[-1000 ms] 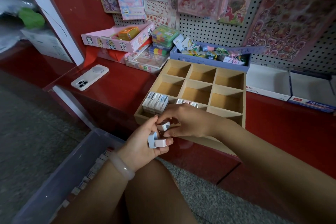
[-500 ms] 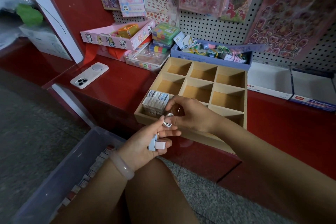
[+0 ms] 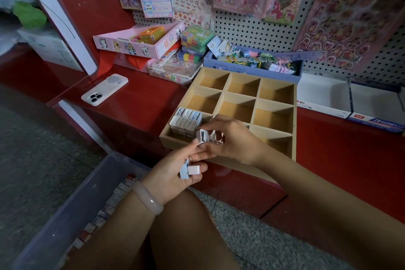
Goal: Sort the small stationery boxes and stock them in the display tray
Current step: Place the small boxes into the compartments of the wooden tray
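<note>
Since the earlier frames, the right hand (image 3: 232, 140) has lifted one small white box (image 3: 202, 136) a little higher and turned it, so its dark open end now faces the camera; the left hand (image 3: 175, 173) stays low, almost in the same place.

From the head view, at the centre of the frame, the right hand pinches this white box between thumb and fingers, just in front of the near edge of the wooden display tray (image 3: 293, 138). More small white pieces seem to sit behind its fingers, but I cannot tell how many. A fingertip of the left hand touches the box from below. The left hand's other fingers are curled around two more boxes, a blue box (image 3: 183, 171) and a pale pink box (image 3: 194, 169).

One group of stocked boxes (image 3: 185, 124) already stands in the tray's near left compartment, left of centre. The other compartments that show look empty. In the lower left of the frame, a clear plastic bin (image 3: 65, 215) holds more small boxes in a row.

To do this step well, I think the box should be turned to match the stocked ones, then set down upright and close against them, so the rows stay tight. The left hand should keep its own two boxes firmly while the right one places.
</note>
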`<state>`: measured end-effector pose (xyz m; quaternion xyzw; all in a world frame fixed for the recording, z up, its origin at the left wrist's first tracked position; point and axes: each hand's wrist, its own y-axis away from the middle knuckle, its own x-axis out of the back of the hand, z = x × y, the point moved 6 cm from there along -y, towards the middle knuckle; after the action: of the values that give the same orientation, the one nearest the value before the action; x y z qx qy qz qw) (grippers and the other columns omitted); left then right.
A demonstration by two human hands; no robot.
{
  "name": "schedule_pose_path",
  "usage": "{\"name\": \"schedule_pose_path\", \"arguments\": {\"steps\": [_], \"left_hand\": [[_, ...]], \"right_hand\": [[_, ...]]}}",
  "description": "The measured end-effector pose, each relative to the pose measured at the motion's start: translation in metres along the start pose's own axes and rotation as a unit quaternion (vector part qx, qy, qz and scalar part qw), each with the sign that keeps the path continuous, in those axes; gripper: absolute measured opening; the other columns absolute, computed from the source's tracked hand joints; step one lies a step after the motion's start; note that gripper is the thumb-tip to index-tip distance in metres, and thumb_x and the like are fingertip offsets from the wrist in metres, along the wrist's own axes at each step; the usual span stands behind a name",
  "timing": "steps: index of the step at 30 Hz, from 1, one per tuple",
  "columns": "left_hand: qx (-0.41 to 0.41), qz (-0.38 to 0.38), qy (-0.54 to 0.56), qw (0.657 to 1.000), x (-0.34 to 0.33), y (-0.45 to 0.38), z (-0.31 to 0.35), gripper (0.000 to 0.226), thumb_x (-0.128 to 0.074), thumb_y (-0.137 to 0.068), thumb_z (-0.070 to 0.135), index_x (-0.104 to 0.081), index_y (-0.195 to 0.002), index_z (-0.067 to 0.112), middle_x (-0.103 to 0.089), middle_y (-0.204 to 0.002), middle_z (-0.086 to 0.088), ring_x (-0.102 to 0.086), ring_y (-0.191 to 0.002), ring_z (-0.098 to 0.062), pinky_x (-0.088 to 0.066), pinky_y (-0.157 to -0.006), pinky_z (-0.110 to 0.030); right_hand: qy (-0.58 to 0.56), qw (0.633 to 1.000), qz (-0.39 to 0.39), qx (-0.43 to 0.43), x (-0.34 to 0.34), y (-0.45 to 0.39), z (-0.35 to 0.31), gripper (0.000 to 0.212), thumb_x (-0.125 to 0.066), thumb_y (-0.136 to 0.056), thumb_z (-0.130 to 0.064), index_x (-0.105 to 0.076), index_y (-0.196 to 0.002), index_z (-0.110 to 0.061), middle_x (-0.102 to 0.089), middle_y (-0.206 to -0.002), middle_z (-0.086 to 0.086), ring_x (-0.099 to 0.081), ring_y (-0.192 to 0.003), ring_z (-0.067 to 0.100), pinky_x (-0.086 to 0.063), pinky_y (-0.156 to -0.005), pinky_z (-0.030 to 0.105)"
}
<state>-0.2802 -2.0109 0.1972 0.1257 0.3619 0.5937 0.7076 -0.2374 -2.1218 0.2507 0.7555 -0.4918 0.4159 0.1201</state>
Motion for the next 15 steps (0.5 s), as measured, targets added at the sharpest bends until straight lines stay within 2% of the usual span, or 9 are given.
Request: {"name": "schedule_pose_path", "arguments": {"steps": [4,7,9,11,13,15], "left_hand": [[-0.022,0.016,-0.033,0.999,0.000,0.004,0.003,0.020,-0.050,-0.093,0.026,-0.066,-0.086,0.016,-0.069,-0.070,-0.001,-0.048,-0.063,-0.012,-0.030,-0.055,-0.018],[-0.036,0.037,-0.058,0.997,0.002,0.006,0.004,0.011,-0.055,-0.091,0.024,-0.065,-0.088,0.020,-0.069,-0.065,0.004,-0.052,-0.069,-0.014,-0.033,-0.062,-0.021],[-0.037,0.038,-0.053,0.997,0.003,0.003,0.003,0.013,-0.057,-0.090,0.028,-0.065,-0.092,0.020,-0.068,-0.069,0.002,-0.052,-0.061,-0.012,-0.034,-0.058,-0.020],[-0.037,0.035,-0.043,0.998,0.004,0.000,0.002,0.016,-0.056,-0.090,0.031,-0.067,-0.094,0.019,-0.067,-0.072,0.001,-0.052,-0.055,-0.010,-0.034,-0.051,-0.018],[-0.044,0.035,-0.045,0.997,0.006,-0.002,0.002,0.016,-0.057,-0.091,0.029,-0.067,-0.096,0.018,-0.068,-0.076,0.001,-0.053,-0.056,-0.010,-0.037,-0.050,-0.016],[-0.054,0.034,-0.057,0.996,0.008,-0.002,0.003,0.014,-0.057,-0.091,0.027,-0.067,-0.096,0.018,-0.067,-0.078,0.001,-0.053,-0.058,-0.010,-0.040,-0.050,-0.016]], "right_hand": [[-0.006,1.000,0.001,0.007,-0.005,0.003,0.002,0.042,-0.073,-0.077,-0.017,-0.061,-0.117,-0.011,-0.062,-0.109,0.003,-0.059,-0.094,0.011,-0.044,-0.081,0.016],[-0.007,1.000,-0.011,0.018,-0.011,0.004,0.002,0.039,-0.073,-0.077,-0.014,-0.057,-0.113,-0.011,-0.061,-0.103,0.000,-0.057,-0.087,0.007,-0.045,-0.073,0.014],[-0.054,0.999,-0.004,0.003,-0.013,0.005,0.004,0.036,-0.072,-0.077,-0.009,-0.054,-0.107,-0.011,-0.062,-0.097,-0.001,-0.060,-0.085,0.008,-0.045,-0.069,0.012],[-0.112,0.993,0.000,-0.019,-0.015,0.006,0.007,0.034,-0.071,-0.077,-0.006,-0.050,-0.104,-0.013,-0.062,-0.093,-0.003,-0.062,-0.086,0.009,-0.048,-0.071,0.015],[-0.140,0.989,-0.010,-0.039,-0.018,0.008,0.010,0.034,-0.071,-0.079,-0.007,-0.049,-0.104,-0.012,-0.063,-0.093,-0.004,-0.063,-0.088,0.009,-0.052,-0.075,0.023],[-0.132,0.990,-0.014,-0.044,-0.017,0.009,0.012,0.033,-0.072,-0.079,-0.011,-0.052,-0.105,-0.012,-0.062,-0.094,-0.007,-0.061,-0.087,0.003,-0.051,-0.075,0.019]]}}
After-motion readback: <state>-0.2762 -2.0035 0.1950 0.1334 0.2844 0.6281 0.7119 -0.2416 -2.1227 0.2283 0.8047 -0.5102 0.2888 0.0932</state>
